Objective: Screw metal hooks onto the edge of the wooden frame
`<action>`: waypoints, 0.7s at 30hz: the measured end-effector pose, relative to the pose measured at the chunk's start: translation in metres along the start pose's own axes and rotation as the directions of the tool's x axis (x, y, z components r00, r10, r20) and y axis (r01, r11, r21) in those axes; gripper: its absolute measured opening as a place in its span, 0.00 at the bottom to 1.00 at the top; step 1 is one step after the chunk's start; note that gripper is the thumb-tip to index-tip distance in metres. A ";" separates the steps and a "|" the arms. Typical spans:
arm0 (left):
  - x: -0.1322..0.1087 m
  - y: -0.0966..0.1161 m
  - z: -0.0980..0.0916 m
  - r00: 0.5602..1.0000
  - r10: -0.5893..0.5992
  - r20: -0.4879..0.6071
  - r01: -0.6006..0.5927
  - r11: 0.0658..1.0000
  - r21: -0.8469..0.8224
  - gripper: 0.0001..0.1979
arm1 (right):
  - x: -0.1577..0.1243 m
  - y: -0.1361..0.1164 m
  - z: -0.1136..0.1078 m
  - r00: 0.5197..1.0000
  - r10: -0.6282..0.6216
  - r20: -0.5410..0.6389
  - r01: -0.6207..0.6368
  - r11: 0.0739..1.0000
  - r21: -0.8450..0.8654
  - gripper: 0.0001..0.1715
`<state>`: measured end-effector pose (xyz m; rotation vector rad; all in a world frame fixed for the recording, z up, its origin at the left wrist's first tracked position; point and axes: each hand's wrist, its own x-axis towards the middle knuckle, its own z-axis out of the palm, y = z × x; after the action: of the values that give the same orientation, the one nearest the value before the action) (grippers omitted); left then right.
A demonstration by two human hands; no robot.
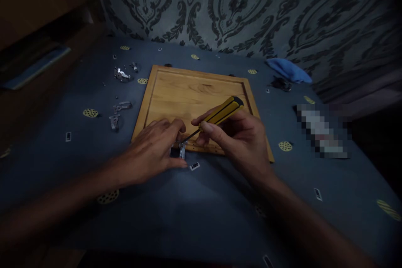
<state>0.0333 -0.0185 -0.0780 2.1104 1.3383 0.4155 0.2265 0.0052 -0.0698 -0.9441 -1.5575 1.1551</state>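
My right hand [243, 138] is closed around the yellow and black handle of a screwdriver [221, 113]. Its thin shaft slants down to the left, and the tip meets a metal hinge [182, 150] at the near edge of a framed wooden panel [194, 92]. With fingers bent over that edge and the thumb below, my left hand [157, 144] grips the hinge, partly covering it. The panel lies flat on a dark blue patterned cloth. Whether a screw sits under the tip is too small to tell.
Left of the panel lie loose metal hinges [122, 74], more hinge parts [114, 121] and tiny bits. On the right are a blue cloth [289, 70], a small dark object [280, 84] and a pixelated flat item [323, 132]. A patterned wall [201, 4] rises behind.
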 end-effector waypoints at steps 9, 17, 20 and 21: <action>0.000 0.000 0.000 1.000 -0.020 0.000 0.020 1.000 0.014 0.26 | -0.002 0.000 0.002 0.994 -0.058 -0.096 0.059 0.998 0.012 0.20; 0.000 0.001 -0.001 1.000 -0.023 0.009 0.022 0.999 0.026 0.25 | -0.002 0.001 0.003 0.998 -0.042 -0.055 0.041 0.999 -0.025 0.20; 0.000 0.000 -0.001 1.000 0.000 -0.005 0.000 1.000 0.021 0.24 | -0.003 0.002 0.004 0.999 -0.032 -0.043 0.031 0.999 -0.021 0.20; 0.000 0.000 -0.001 1.000 0.007 -0.007 -0.007 1.000 0.017 0.24 | -0.003 0.002 0.005 0.999 -0.029 -0.045 0.028 0.999 -0.021 0.21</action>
<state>0.0329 -0.0186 -0.0775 2.1303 1.3431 0.4156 0.2227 0.0020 -0.0728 -0.9525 -1.5441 1.0921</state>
